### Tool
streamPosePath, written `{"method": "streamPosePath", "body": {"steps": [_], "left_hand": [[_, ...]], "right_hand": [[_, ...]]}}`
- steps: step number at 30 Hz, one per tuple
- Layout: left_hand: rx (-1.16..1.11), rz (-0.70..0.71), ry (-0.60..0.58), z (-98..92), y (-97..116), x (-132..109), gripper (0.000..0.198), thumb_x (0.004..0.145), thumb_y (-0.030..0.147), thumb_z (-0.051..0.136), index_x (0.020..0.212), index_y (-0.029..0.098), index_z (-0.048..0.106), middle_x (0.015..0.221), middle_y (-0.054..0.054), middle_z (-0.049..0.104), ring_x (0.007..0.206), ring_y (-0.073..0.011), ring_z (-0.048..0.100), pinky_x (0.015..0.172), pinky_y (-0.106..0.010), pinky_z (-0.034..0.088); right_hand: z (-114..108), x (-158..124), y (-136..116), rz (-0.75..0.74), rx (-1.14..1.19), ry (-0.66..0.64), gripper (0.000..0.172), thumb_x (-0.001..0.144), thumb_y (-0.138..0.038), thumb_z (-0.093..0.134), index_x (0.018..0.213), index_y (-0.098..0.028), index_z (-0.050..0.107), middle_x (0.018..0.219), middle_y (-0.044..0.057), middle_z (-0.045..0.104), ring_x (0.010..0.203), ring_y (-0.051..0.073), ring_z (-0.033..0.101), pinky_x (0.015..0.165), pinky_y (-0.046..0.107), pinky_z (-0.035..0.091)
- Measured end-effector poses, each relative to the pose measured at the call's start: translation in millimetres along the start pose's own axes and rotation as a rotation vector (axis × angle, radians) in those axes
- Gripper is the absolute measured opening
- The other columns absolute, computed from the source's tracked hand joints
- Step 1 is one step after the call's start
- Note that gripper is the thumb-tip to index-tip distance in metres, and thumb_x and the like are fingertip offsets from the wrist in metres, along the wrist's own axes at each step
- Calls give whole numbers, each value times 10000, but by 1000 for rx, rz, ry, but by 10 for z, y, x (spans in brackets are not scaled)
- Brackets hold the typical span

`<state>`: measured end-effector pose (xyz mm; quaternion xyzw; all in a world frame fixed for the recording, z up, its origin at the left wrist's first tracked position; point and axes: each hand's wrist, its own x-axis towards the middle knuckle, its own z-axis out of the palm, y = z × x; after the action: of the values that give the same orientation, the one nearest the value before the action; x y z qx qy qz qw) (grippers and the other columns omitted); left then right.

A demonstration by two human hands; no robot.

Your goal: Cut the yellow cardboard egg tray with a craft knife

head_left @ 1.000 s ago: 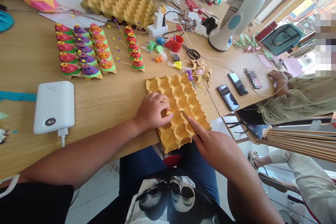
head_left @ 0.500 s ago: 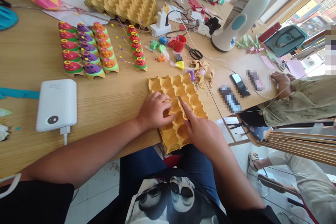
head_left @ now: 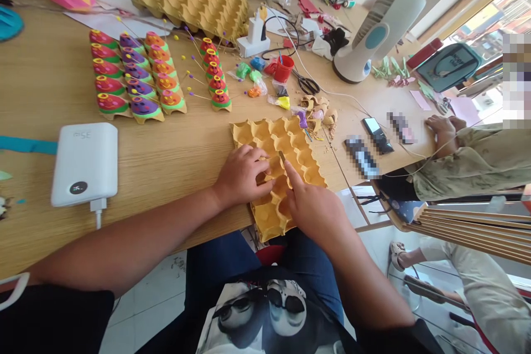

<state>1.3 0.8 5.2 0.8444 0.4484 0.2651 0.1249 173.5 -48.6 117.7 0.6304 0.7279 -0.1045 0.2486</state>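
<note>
A yellow egg tray (head_left: 295, 144) lies at the table's front edge, its near end jutting over my lap. My left hand (head_left: 244, 174) rests on the tray's left side, fingers curled over its edge and cups. My right hand (head_left: 313, 204) is closed around a small blade (head_left: 282, 156), index finger stretched along it, its tip touching the middle of the tray. The blade's handle is hidden in my palm. Beyond the tray, to the left, stand painted carton pieces with faces in red (head_left: 108, 68), purple (head_left: 139, 73) and orange (head_left: 166, 69), plus a narrow row (head_left: 215, 69).
A white power bank (head_left: 85, 163) lies left. Behind are another egg tray (head_left: 194, 3), a power strip (head_left: 254, 44), a red cup (head_left: 284, 69), scissors (head_left: 307, 83) and a fan (head_left: 377, 33). Phones (head_left: 377, 134) and another person's hands (head_left: 443, 126) are at right.
My right hand has shifted slightly left and toward me, with the blade still in it. My left hand keeps its place on the tray. The whole view has moved a little.
</note>
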Motion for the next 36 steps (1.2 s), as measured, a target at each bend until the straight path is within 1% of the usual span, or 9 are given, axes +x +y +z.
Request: {"method": "streamPosePath", "body": {"steps": [3, 7, 11, 15, 18, 22, 26, 30, 36], "left_hand": [[2, 10, -3, -1, -5, 6, 267, 839, 483, 669, 827, 223, 730, 1162, -74, 701, 1027, -296, 569, 905, -478, 468], [15, 17, -8, -3, -8, 5, 294, 855, 502, 653, 843, 221, 735, 1161, -81, 696, 1033, -302, 565, 905, -485, 467], [4, 1, -15, 2, -1, -3, 290, 859, 504, 655, 846, 227, 738, 1174, -81, 695, 1041, -304, 563, 912, -486, 468], [-25, -5, -13, 10, -3, 0, 257, 840, 482, 675, 826, 231, 727, 1189, -75, 695, 1051, -300, 564, 922, -486, 466], [-25, 0, -23, 4, -6, 7, 251, 834, 477, 677, 831, 231, 726, 1181, -76, 694, 1055, -301, 563, 920, -488, 464], [-17, 7, -24, 0, -7, 9, 272, 842, 490, 667, 845, 226, 730, 1155, -82, 688, 1047, -304, 559, 921, -494, 462], [-14, 7, -9, 10, -4, 4, 277, 855, 495, 660, 839, 227, 726, 1167, -77, 685, 1050, -295, 558, 925, -481, 463], [-9, -2, -18, 10, -3, 7, 267, 850, 488, 670, 827, 227, 719, 1188, -73, 688, 1053, -294, 562, 914, -478, 467], [-23, 0, -22, 1, 0, 11, 253, 842, 478, 671, 831, 228, 712, 1155, -80, 691, 1055, -298, 568, 928, -489, 470]], "right_hand": [[-19, 86, 14, -13, 31, -11, 682, 1072, -320, 344, 1697, -247, 82, 1045, 91, 801, 946, 270, 762, 715, 316, 513], [-25, 181, 35, -42, 65, 31, 654, 1079, -346, 326, 1694, -266, 118, 1096, 104, 795, 955, 280, 764, 706, 319, 506], [-28, 47, 41, -9, 53, -2, 680, 1064, -311, 364, 1696, -271, 115, 1010, 91, 805, 891, 284, 772, 667, 317, 491], [-51, -63, 46, -14, 74, -24, 683, 1054, -299, 381, 1694, -272, 141, 1009, 81, 808, 892, 284, 772, 653, 320, 486], [-66, 33, 49, -34, 63, -3, 681, 1051, -293, 375, 1693, -249, 152, 1018, 96, 805, 918, 290, 771, 664, 322, 492], [-52, 171, 52, -52, 77, 48, 646, 1072, -338, 339, 1688, -246, 169, 1090, 111, 794, 954, 277, 763, 695, 314, 500], [-15, 54, 47, -31, 37, 16, 656, 1079, -309, 329, 1695, -238, 114, 1021, 95, 800, 892, 263, 762, 687, 315, 498], [-16, -36, 44, -26, 39, -9, 672, 1068, -296, 359, 1695, -248, 122, 999, 88, 803, 877, 269, 767, 680, 319, 497], [-76, 194, 80, -67, 105, 42, 641, 1065, -321, 344, 1684, -247, 197, 1117, 102, 796, 963, 285, 761, 720, 333, 505]]}}
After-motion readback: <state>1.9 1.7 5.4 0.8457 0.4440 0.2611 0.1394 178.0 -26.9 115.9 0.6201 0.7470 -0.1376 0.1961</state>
